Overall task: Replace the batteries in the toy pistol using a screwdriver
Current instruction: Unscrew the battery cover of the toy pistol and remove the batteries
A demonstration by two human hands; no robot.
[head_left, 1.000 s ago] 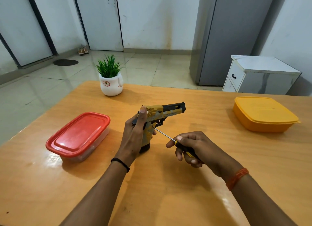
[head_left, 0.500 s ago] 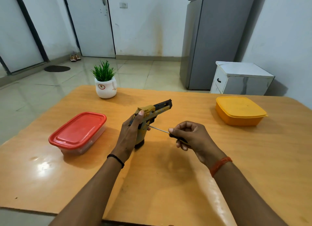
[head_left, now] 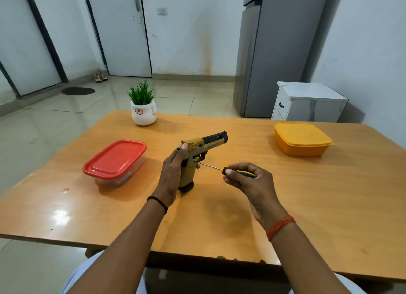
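Note:
A yellow and black toy pistol [head_left: 205, 145] stands upright on its grip base in the middle of the wooden table [head_left: 307, 195], barrel pointing right. My left hand [head_left: 172, 170] grips its handle from the left, thumb up against the back of the slide. My right hand [head_left: 248, 179] holds a screwdriver [head_left: 222, 168] with a black and yellow handle. Its thin metal shaft runs left, and the tip touches the right side of the pistol grip just below the trigger guard.
A clear box with a red lid [head_left: 115, 159] sits left of the pistol. An orange lidded container [head_left: 302, 139] sits at the right. A small potted plant [head_left: 143, 106] stands at the table's far edge. A fridge and a white cabinet stand beyond.
The view has pulled back and tilted up, so more of the room shows. The screwdriver shaft has levelled out, its tip still at the pistol grip. Both hands keep their holds.

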